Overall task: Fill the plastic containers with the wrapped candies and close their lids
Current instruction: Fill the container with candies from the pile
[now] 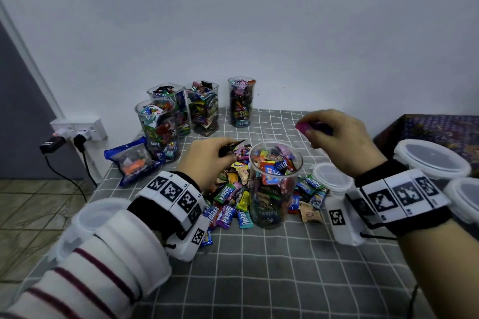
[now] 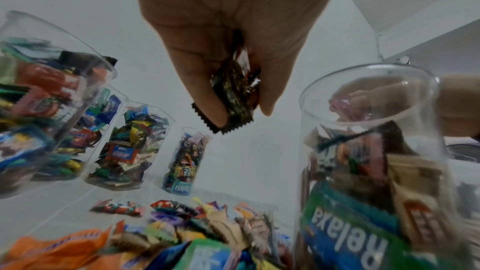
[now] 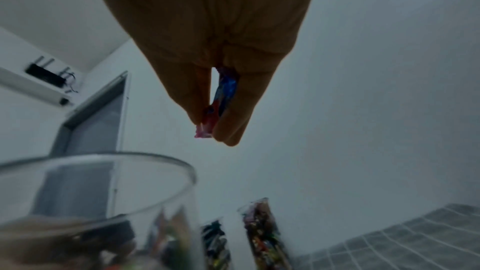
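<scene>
At left, the left hand (image 1: 207, 156) pinches dark-wrapped candies (image 2: 235, 91) above the candy pile (image 1: 233, 194). The near container (image 1: 275, 184) stands centre, nearly full. At right, the right hand (image 1: 337, 134) pinches a pink candy (image 1: 302, 127); both should release directly over the rim.

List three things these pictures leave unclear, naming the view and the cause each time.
- Left wrist view: brand on the dark candy, covered by the left hand.
- Right wrist view: near container contents, blurred.
- Head view: lid, cut by the right edge.
</scene>
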